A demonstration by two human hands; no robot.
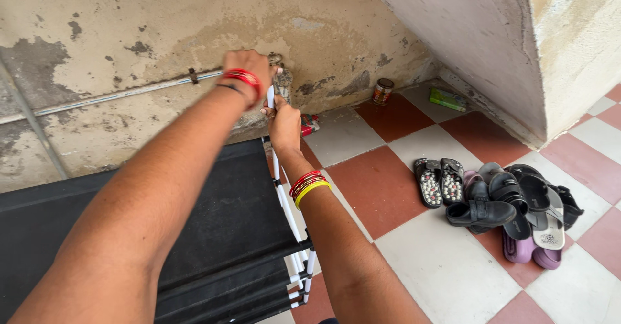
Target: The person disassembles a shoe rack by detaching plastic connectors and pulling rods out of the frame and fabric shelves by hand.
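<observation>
Both hands were up at the wall tap [282,78], low on the stained wall [129,33], at the end of a thin pipe [116,95] clipped along it. Left hand [249,68] sat on top of the tap, fingers curled over it; how tight the hold was, can't tell. Right hand [283,120] was just below, fingers closed around a thin white tube [270,97] at the top corner of the rack [213,233]. Red bangles on both wrists, plus a yellow one on the right.

Rack: black fabric shelves, white frame, standing against the wall under the arms.

On the checked floor [440,259]: a pile of sandals and slippers [504,207] to the right, a small jar [383,91] and a green packet [447,99] by the wall.
</observation>
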